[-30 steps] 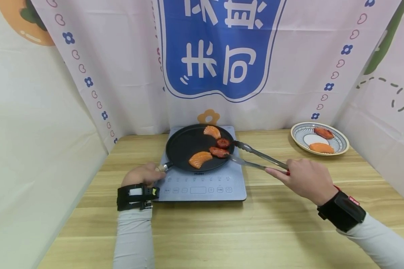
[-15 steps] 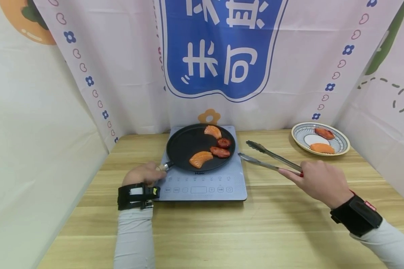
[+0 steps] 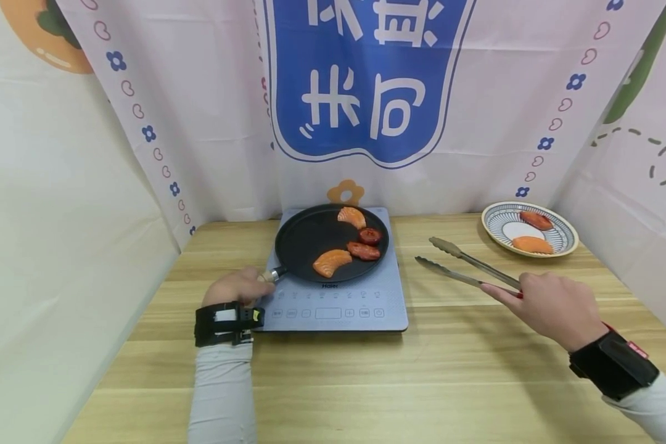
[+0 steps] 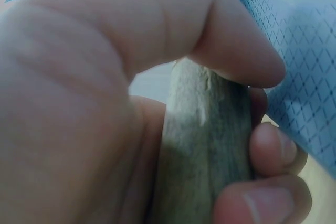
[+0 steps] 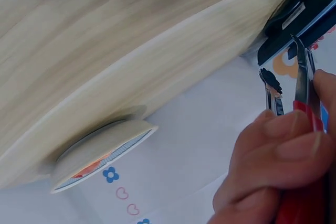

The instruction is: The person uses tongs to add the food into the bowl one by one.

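Note:
My left hand (image 3: 235, 287) grips the wooden handle (image 4: 202, 145) of a black frying pan (image 3: 311, 237), fingers curled round it in the left wrist view. In the pan lie two orange salmon pieces (image 3: 332, 263) and two dark red pieces, one round (image 3: 369, 236) and one oblong (image 3: 363, 251) like a chicken wing. My right hand (image 3: 557, 306) holds metal tongs (image 3: 477, 265) with red grips (image 5: 307, 114), to the right of the pan. The arms of the tongs are spread, with nothing between their tips.
The pan stands on a grey induction cooker (image 3: 338, 308) on a wooden table (image 3: 333, 388). At the back right is a patterned plate (image 3: 494, 225) with one salmon piece (image 3: 533, 244) and one dark red piece (image 3: 536, 220). A printed cloth (image 3: 211, 123) hangs behind.
My right hand has drawn the tongs rightward, away from the pan and the oblong red piece, which stays in the pan. The left hand keeps its hold on the handle.

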The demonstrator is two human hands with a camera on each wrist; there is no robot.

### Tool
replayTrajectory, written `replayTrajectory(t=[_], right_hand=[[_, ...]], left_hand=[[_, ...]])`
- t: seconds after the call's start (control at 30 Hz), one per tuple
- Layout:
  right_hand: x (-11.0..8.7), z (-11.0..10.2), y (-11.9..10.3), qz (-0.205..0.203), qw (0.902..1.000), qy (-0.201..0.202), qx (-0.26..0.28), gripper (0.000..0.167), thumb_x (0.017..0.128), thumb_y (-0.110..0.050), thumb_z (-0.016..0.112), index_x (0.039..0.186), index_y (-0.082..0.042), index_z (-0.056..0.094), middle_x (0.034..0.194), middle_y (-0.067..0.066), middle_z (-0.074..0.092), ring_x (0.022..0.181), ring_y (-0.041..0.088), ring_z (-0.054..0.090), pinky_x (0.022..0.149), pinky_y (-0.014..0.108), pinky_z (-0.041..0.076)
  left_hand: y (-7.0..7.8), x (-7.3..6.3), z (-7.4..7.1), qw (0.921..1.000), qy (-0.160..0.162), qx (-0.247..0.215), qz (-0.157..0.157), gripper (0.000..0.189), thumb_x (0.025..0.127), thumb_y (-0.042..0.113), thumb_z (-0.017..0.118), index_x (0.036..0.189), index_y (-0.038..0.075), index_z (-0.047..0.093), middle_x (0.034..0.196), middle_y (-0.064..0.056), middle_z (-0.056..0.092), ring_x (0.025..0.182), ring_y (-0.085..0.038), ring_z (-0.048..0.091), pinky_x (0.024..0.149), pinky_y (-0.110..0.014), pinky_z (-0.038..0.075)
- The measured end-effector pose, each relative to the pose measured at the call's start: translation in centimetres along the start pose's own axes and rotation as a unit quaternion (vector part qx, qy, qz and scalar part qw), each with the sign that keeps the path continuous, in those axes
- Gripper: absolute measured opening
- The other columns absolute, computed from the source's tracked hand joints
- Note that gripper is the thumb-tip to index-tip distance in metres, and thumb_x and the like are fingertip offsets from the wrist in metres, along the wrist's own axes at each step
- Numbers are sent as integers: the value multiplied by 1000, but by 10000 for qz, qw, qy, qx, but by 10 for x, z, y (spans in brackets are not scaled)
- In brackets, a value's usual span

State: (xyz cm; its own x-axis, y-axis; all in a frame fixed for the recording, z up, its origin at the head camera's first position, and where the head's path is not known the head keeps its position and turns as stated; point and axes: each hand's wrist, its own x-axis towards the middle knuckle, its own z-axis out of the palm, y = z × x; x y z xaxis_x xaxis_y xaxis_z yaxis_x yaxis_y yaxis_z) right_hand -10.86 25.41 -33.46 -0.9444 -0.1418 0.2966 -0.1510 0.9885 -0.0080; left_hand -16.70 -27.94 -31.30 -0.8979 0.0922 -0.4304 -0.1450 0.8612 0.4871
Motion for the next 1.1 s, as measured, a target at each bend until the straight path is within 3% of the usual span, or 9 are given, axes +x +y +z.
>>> replayTrajectory(t=[0.33,0.7,0.93,1.1], right_hand=[[-5,-3,19,206,9993,-288,-120,71,97,-73,56,54,-18,45,50,-1,40,42,22,43,41,35,25],[-10,2,42,272,9987,385,-166,72,94,-68,64,51,-17,39,46,-1,35,38,24,38,39,37,23],[-12,-1,52,627,9977,258,-87,75,94,-71,62,49,-17,39,47,2,38,42,26,41,38,42,28],[-13,-2,62,726,9963,442,-151,76,93,-70,63,47,-17,36,47,1,35,41,25,38,39,42,26]], left_hand=[[-1,2,1,10000,-32,-45,41,22,99,27,59,85,11,53,63,3,50,55,-10,45,52,-22,36],[-3,-2,0,10000,32,-66,-21,25,100,30,59,95,7,53,72,-1,52,61,-15,48,57,-25,39],[-2,2,0,10000,-11,-62,-37,23,100,31,59,90,10,53,67,1,51,58,-12,46,55,-24,38],[-1,4,0,10000,-82,7,44,25,101,29,58,81,13,53,62,4,48,54,-10,43,52,-22,36]])
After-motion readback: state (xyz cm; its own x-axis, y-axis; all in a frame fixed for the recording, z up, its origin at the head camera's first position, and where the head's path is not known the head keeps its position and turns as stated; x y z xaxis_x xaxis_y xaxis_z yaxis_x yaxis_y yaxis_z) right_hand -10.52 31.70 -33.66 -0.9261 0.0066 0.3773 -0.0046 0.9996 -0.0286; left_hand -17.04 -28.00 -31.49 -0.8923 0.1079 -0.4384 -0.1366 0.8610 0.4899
